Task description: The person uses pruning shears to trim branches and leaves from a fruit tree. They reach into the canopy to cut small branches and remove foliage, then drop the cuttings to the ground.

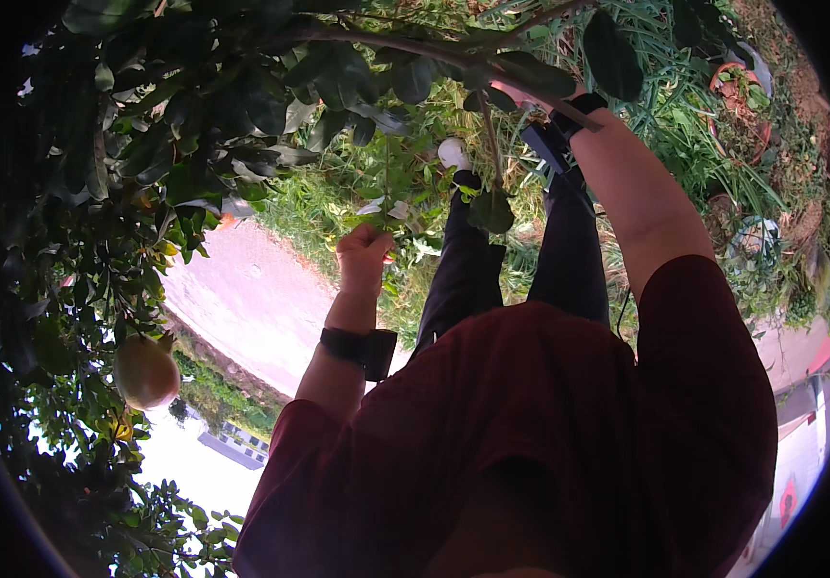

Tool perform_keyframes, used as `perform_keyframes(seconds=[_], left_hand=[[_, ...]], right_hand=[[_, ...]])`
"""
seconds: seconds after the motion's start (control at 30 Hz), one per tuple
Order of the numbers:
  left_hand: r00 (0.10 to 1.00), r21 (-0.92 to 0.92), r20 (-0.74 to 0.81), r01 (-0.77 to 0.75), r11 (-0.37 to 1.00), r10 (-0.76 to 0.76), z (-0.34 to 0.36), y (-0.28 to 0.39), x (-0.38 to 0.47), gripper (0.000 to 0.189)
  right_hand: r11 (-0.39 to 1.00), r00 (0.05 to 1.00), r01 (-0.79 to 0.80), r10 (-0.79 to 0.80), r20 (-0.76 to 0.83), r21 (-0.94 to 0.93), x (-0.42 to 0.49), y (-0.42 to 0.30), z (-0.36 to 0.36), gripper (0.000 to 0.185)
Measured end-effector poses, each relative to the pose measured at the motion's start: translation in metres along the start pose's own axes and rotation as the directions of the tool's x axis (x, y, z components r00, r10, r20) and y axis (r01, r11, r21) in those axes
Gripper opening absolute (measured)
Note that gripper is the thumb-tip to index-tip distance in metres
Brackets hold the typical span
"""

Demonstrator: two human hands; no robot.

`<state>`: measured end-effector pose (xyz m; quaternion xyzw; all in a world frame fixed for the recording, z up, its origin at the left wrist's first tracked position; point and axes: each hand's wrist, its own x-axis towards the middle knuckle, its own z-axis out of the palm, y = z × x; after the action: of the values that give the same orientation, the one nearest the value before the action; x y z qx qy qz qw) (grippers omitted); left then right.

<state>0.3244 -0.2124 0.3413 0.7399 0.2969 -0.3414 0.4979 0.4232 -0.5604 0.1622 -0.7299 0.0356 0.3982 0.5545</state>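
Note:
My left hand (364, 254) is closed, thumb against the fingers, around a thin leafy green shoot (387, 180) among the low plants. A small red spot shows at its fingertips, too small to name. My right hand (520, 94) reaches forward beneath a woody branch (415, 47). That branch and its dark leaves (491, 211) cover much of the hand, so its fingers and anything in them cannot be made out. Black straps with dark boxes circle both wrists. A ripening pomegranate (146, 372) hangs in the foliage to the left, apart from both hands.
Dense tree foliage (39, 289) fills the left side. Grass and weeds surround my white shoe (452, 153) and dark trousers. A pale paved strip (249, 282) runs at left. Terracotta pots (736, 79) and long strappy leaves (718, 152) stand at right.

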Motion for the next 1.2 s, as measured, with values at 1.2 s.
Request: perform_keyframes(seconds=[1.2], left_hand=[[0.971, 0.504, 0.141, -0.237, 0.831, 0.191, 0.004, 0.033, -0.020, 0.002]], right_hand=[[0.993, 0.994, -0.093, 0.097, 0.045, -0.076, -0.035, -0.044, 0.052, 0.021]])
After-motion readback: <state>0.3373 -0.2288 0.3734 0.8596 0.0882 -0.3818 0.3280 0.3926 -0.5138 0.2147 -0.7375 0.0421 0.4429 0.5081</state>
